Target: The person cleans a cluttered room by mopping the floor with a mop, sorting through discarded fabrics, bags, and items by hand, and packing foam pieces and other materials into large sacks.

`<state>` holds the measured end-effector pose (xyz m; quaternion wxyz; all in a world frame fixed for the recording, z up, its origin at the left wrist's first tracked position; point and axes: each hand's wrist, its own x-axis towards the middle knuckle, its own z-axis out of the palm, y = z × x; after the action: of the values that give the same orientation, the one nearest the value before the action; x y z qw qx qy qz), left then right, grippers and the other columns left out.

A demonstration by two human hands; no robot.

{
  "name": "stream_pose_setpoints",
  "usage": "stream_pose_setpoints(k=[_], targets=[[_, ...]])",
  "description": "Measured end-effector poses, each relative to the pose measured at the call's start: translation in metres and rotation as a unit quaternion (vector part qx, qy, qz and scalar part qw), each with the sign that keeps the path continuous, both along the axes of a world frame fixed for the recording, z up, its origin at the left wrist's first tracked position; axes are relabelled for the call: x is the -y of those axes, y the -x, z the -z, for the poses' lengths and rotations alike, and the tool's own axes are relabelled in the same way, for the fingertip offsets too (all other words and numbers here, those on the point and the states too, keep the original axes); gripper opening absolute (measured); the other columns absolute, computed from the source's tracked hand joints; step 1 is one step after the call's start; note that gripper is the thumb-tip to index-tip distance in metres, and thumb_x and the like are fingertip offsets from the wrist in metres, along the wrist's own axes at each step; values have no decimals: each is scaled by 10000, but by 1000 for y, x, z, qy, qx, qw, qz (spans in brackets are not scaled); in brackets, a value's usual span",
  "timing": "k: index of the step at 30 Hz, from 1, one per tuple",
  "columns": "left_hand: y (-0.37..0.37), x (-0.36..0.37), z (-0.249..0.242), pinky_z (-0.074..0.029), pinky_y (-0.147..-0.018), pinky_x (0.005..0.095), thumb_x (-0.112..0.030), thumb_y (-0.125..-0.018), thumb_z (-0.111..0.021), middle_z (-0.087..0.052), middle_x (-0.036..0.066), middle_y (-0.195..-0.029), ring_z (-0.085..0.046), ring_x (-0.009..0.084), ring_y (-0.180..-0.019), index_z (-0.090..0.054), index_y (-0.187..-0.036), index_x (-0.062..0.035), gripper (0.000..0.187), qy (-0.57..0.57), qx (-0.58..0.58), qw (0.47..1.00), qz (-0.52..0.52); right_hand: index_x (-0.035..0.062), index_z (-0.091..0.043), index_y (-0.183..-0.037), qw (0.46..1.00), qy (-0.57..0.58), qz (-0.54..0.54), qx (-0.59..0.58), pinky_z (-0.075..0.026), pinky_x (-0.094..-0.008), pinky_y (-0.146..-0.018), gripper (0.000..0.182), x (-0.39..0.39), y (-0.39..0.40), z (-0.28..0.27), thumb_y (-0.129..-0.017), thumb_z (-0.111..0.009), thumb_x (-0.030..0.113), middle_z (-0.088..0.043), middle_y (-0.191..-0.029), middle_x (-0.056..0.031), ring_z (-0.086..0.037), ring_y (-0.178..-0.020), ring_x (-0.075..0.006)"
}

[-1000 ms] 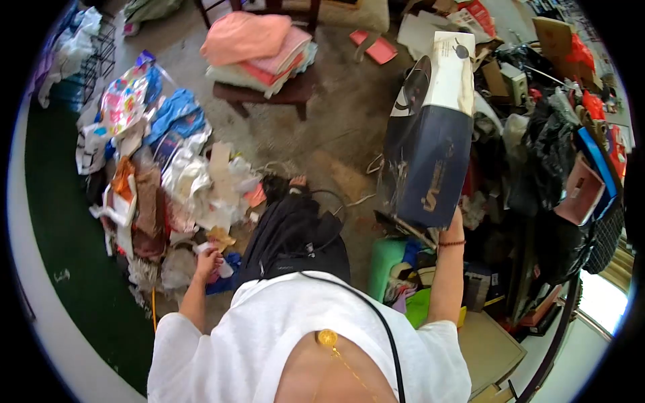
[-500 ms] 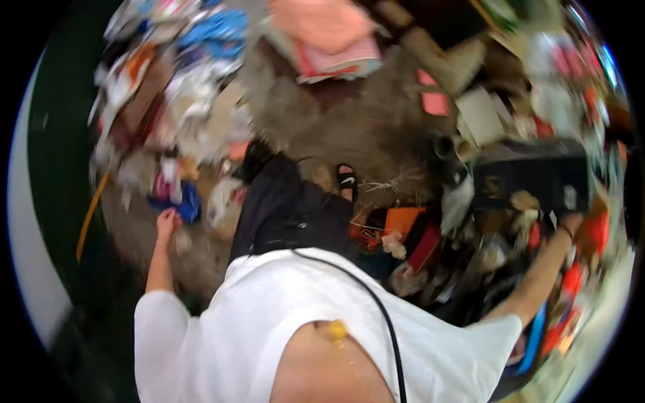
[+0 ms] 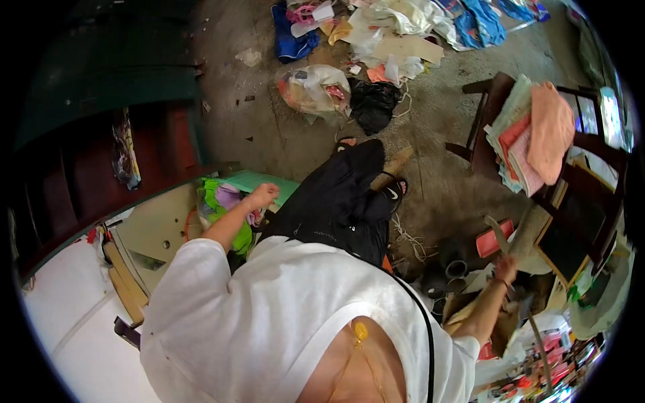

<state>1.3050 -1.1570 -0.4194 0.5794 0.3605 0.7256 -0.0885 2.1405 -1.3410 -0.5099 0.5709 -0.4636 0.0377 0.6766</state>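
Observation:
My right hand (image 3: 507, 269), a band at its wrist, is closed around a long, thin, greyish strip (image 3: 498, 234). The strip's upper end curves out past my fingers, and its exact kind is not clear. A red tray-like piece (image 3: 494, 238) lies just beyond that hand, with a brown cardboard piece (image 3: 463, 310) below it. My left hand (image 3: 262, 195) hangs by my hip with its fingers curled in and nothing in them. Close under it are green and purple cloths or bags (image 3: 225, 195) and a pale green panel (image 3: 269, 185).
Folded towels (image 3: 521, 138) are stacked on a dark wooden chair (image 3: 480, 148) at the right. A clear bag (image 3: 316, 91) and a black bag (image 3: 373, 106) lie on the concrete floor ahead. Dark shelving (image 3: 80, 168) stands left; dark cylinders (image 3: 453, 258) sit near my right arm.
My view has swung round to the left's opposite side, so the chair now appears at right. My right hand has left the black box and now grips the strip.

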Motion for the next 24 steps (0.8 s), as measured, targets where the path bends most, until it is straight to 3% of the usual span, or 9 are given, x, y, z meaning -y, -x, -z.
stream_pose_setpoints(k=[1,3,5,8,15,18,19,22,24], targets=[[8,6,9,-464,-608,288,-128,-769,-520,-577,114,-804,-556,175,-680,-508,-1016,29,294,1,2,1000,-9,26,-337,-1229,948,229,5,221,-316,-371,-900,461,-53,62,21,-848,-362,285,-385,-1234,-131,-357,-1137,-266],[25,22,37,-437,-525,249,-108,-801,-479,-562,77,-806,-550,145,-631,-494,-1019,17,252,-6,55,998,-26,21,-392,-1190,941,251,-124,189,-410,-334,-794,406,-166,194,30,-850,-410,241,-483,-1137,-140,-461,-1043,-232],[41,35,53,-435,-520,245,-126,-810,-475,-563,78,-805,-552,144,-632,-495,-1019,11,250,-5,59,995,-78,-29,-415,-1158,877,217,-329,276,-446,-299,-732,423,-249,302,37,-829,-481,229,-556,-1001,-147,-555,-881,-222],[78,49,65,-440,-542,246,-154,-823,-473,-568,79,-806,-555,143,-653,-502,-1020,5,255,15,49,988,-145,-7,-479,-1099,875,127,-417,210,-463,-259,-562,374,-328,430,82,-812,-509,230,-592,-874,-102,-575,-634,-156],[161,121,62,-455,-552,249,-230,-829,-494,-564,61,-751,-558,128,-624,-524,-938,20,274,38,-14,924,-381,-31,-488,-1072,766,-114,-563,288,-472,-276,-581,373,-382,613,282,-775,-544,186,-574,-894,-144,-574,-634,-183],[161,148,49,-456,-528,255,-237,-814,-512,-576,94,-763,-560,141,-597,-519,-916,44,299,67,-51,878,-471,-32,-470,-1064,687,-88,-635,343,-460,-274,-550,402,-400,664,305,-727,-584,154,-565,-885,-148,-568,-617,-196],[156,149,46,-454,-522,260,-248,-812,-513,-583,108,-762,-562,141,-600,-522,-906,44,306,76,-42,875,-476,-29,-450,-1075,759,-67,-562,323,-454,-273,-531,431,-399,680,332,-704,-599,129,-561,-878,-142,-566,-615,-200],[154,183,55,-454,-533,267,-228,-797,-525,-587,90,-766,-558,153,-617,-513,-954,1,278,142,-34,865,-480,-12,-390,-1125,798,-90,-424,420,-436,-270,-473,499,-401,716,383,-688,-607,94,-552,-837,-134,-555,-580,-187],[146,194,56,-452,-556,263,-215,-787,-530,-576,73,-770,-547,141,-635,-517,-929,-29,234,146,-41,859,-488,-20,-383,-1133,845,137,-441,268,-429,-260,-461,497,-425,726,349,-699,-595,96,-552,-830,-147,-552,-555,-172]])
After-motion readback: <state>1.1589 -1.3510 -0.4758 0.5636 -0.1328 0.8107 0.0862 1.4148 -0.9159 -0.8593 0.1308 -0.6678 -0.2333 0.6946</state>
